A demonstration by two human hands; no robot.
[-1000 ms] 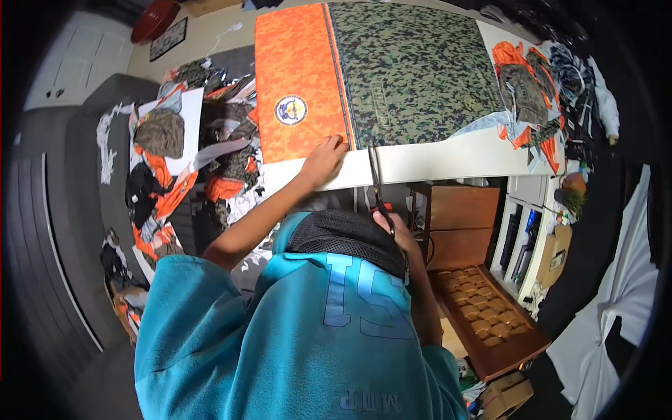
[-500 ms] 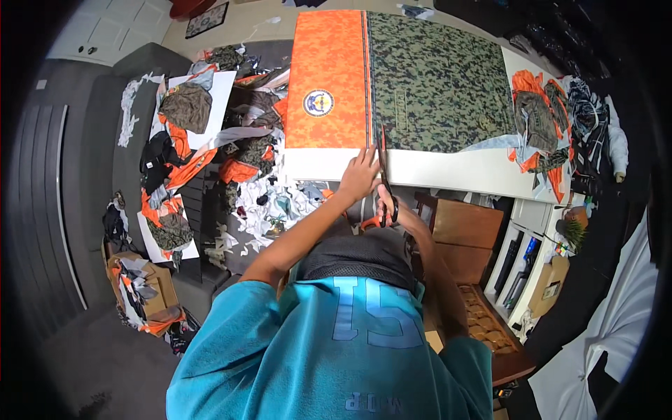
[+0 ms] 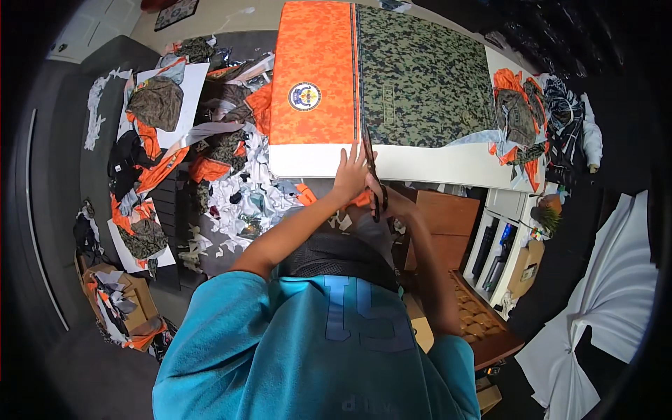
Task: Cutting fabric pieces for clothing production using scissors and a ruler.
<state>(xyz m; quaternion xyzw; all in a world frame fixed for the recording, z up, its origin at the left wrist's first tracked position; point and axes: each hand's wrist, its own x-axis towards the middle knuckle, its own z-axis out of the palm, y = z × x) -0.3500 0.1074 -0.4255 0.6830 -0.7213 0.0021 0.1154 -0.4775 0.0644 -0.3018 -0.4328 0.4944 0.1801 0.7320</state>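
A printed fabric panel lies flat on the white table [image 3: 420, 164]; its left part [image 3: 315, 49] is orange camouflage with a round emblem, and its right part [image 3: 427, 77] is green camouflage. A narrow dark stripe [image 3: 357, 70] divides the two. With fingers stretched out, my left hand [image 3: 350, 176] rests at the panel's near edge, just left of the stripe. Long dark scissors [image 3: 370, 150] point away from me, their blades over the fabric's near edge by the stripe. My right hand [image 3: 378, 193] is closed around the scissors' handles, close beside the left hand. The blades look nearly together.
Scraps of white, orange and camouflage cloth [image 3: 241, 199] heap left of the table. More cloth pieces lie on white boards [image 3: 189, 91] and in a cardboard box [image 3: 140, 297]. Another cloth pile [image 3: 518, 115] sits at the table's right end. A wooden chair [image 3: 444, 231] and white shelf [image 3: 490, 262] stand at right.
The whole view has shifted, so the table appears further left and slightly higher. The scissors sit a little closer to the stripe. My left hand still lies flat by the fabric's edge.
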